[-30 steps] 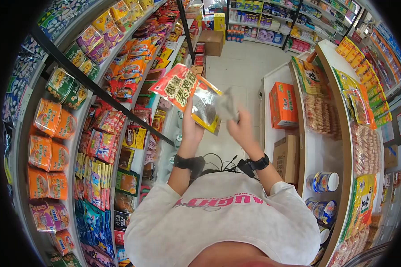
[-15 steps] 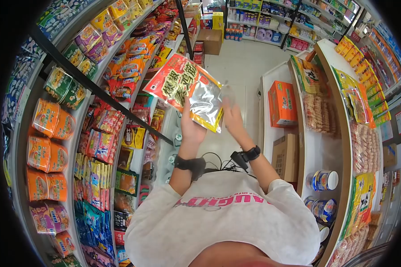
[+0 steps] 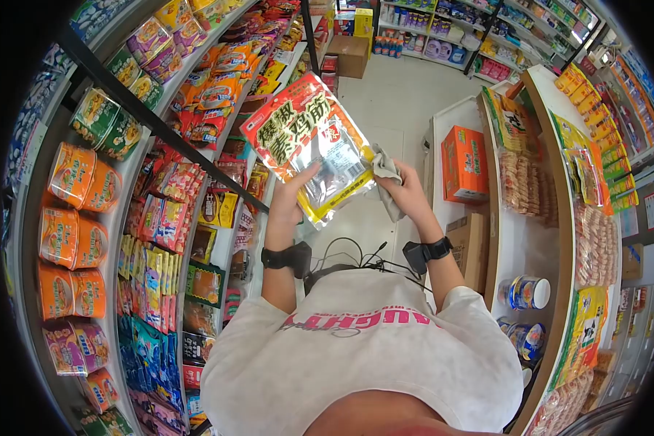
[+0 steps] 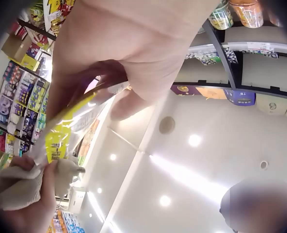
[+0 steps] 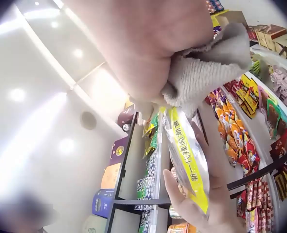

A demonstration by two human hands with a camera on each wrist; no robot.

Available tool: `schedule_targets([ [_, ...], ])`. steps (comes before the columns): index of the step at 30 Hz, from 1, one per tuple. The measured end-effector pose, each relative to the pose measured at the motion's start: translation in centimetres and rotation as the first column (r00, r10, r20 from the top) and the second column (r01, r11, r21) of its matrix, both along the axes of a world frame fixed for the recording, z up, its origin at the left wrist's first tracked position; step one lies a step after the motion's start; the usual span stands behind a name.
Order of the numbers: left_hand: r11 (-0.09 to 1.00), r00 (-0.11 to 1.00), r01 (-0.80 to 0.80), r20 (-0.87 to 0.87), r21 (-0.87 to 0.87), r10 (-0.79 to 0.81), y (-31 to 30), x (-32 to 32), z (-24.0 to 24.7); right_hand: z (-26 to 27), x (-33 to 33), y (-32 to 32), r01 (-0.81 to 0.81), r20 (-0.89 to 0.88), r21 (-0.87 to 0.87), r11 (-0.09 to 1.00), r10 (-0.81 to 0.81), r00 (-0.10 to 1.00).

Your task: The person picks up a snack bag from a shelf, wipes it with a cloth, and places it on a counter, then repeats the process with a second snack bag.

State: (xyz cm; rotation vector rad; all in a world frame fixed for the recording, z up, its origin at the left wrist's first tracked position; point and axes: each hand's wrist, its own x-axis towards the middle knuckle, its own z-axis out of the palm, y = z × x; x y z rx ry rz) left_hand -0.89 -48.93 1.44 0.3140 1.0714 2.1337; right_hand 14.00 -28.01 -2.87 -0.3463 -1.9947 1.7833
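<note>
My left hand (image 3: pixel 289 200) holds a red, silver and yellow snack packet (image 3: pixel 291 131) by its lower left side, thumb across the clear front and the other fingers behind. Large dark characters cover the packet's red top. Bunched in my right hand (image 3: pixel 410 195) is a grey cloth (image 3: pixel 386 166), held at the packet's right edge. The right wrist view shows the ribbed cloth (image 5: pixel 206 73) under the right palm, right by the end of the packet's yellow strip (image 5: pixel 187 155). In the left wrist view, the right fingers pinch the cloth (image 4: pixel 17 187) beside the packet.
Shelves of snack bags (image 3: pixel 218 91) and orange noodle tubs (image 3: pixel 73 236) line the left side. To the right stand a white shelf with an orange box (image 3: pixel 463 166), a brown carton (image 3: pixel 466 251) and blue-labelled jars (image 3: pixel 523 294). A tiled aisle floor (image 3: pixel 385 94) runs between them.
The packet has turned to face the head camera more squarely. The right hand and cloth, blurred beside the packet earlier, now show sharply at its right edge.
</note>
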Motion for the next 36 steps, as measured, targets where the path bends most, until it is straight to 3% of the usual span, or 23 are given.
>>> schedule_targets([
  [2,0.999,0.997,-0.050,-0.063,-0.004,0.050,-0.5,-0.1,-0.3,-1.7,-0.5,0.5,0.124,0.003,0.087,0.988,-0.125,0.992],
  [5,0.998,0.993,-0.032,-0.114,-0.046,0.026,-1.3,-0.1,-0.6,2.4,-1.4,-1.4,0.242,-0.061,-0.303,0.922,-0.272,0.960],
  [6,0.997,0.994,-0.018,-0.110,-0.080,0.009,-1.4,0.1,-0.6,2.3,-1.4,-1.8,0.196,0.040,-0.419,0.887,-0.198,0.979],
  [10,0.990,0.988,0.045,-0.142,-0.133,-0.064,-2.2,-0.3,-1.3,3.8,-2.2,-4.2,-0.047,0.106,-0.156,0.987,0.064,0.992],
  [12,0.992,0.981,0.049,-0.179,-0.120,-0.070,-3.1,-0.7,-1.7,4.1,-2.9,-4.5,-0.032,0.076,-0.078,0.996,0.038,0.996],
  [15,0.976,0.913,0.100,-0.371,-0.193,-0.167,-5.0,-1.4,-2.8,5.8,-3.8,-5.7,0.020,0.050,-0.037,0.999,-0.018,0.999],
  [19,0.945,0.920,0.189,-0.288,-0.266,-0.265,-7.2,-2.0,-3.4,7.2,-5.4,-7.2,0.036,0.044,-0.025,0.999,-0.035,0.998],
  [22,0.958,0.938,0.102,-0.295,-0.270,-0.183,-8.4,-2.5,-5.7,5.9,-7.0,-7.8,0.028,-0.060,0.063,0.998,-0.024,0.998],
  [25,0.989,0.983,-0.071,-0.178,-0.128,0.047,-8.7,-2.3,-6.2,5.6,-7.6,-9.0,0.001,-0.059,0.050,0.999,0.002,0.998],
  [26,0.981,0.981,-0.084,-0.188,-0.176,0.050,-9.0,-2.4,-6.1,5.6,-7.5,-9.4,0.035,-0.018,-0.011,0.999,-0.035,0.999],
  [28,0.991,0.983,-0.091,-0.166,-0.096,0.075,-8.9,-2.4,-5.8,5.6,-7.2,-10.0,0.126,0.064,-0.128,0.984,-0.119,0.991],
  [31,0.996,0.992,0.001,-0.125,-0.092,-0.013,-7.9,-1.9,-6.0,5.6,-7.6,-10.1,0.385,-0.141,-0.045,0.922,-0.387,0.911],
  [33,0.993,0.989,0.062,-0.132,-0.100,-0.075,-6.8,-1.4,-5.6,4.4,-8.0,-9.3,0.352,-0.150,0.167,0.921,-0.330,0.932],
  [35,0.990,0.976,0.119,-0.175,-0.075,-0.130,-4.7,-0.1,-4.4,3.6,-9.1,-9.7,0.353,-0.185,0.391,0.850,-0.303,0.935],
  [36,0.995,0.983,0.088,-0.156,-0.045,-0.094,-3.3,0.6,-4.5,3.3,-9.2,-10.1,0.291,-0.199,0.397,0.870,-0.229,0.953],
])
